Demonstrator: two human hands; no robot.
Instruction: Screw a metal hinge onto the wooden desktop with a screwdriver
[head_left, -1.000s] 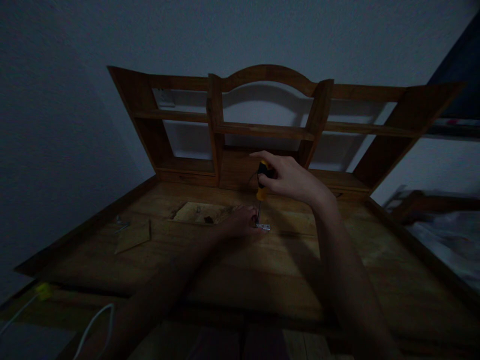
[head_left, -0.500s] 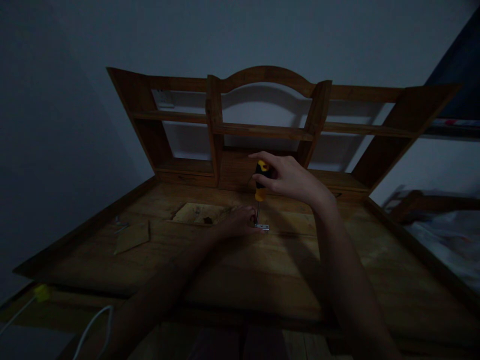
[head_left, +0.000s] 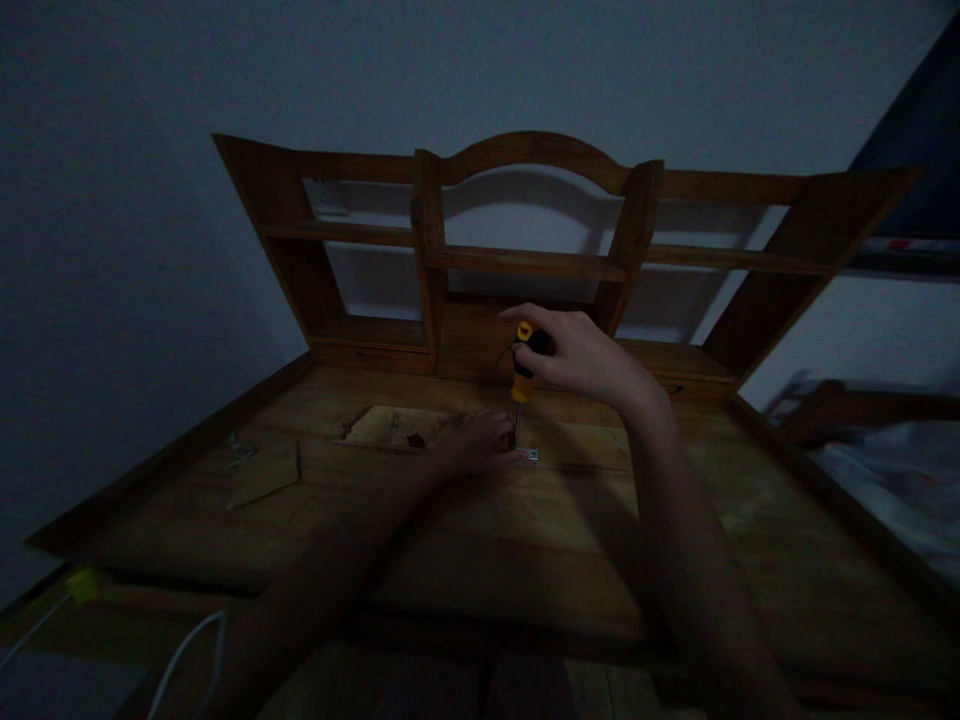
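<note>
My right hand is closed around the yellow-and-black handle of a screwdriver, index finger stretched past its top. The shaft stands nearly upright, its tip down at a small silvery metal bracket on the wooden desktop. Low beside the tip, my left hand has its fingers pinched together, the thumb lying on the bracket's left end and covering part of it. Whether a screw sits under the tip is hidden by the fingers.
A wooden shelf unit rises at the desk's back. Left of my hands is a pale damaged patch in the desktop. Farther left lie a thin wooden board piece and small metal bits. A white cable hangs at the front left.
My right fingers have shifted slightly on the screwdriver handle, which has turned a little. My left thumb now reaches farther right over the bracket.
</note>
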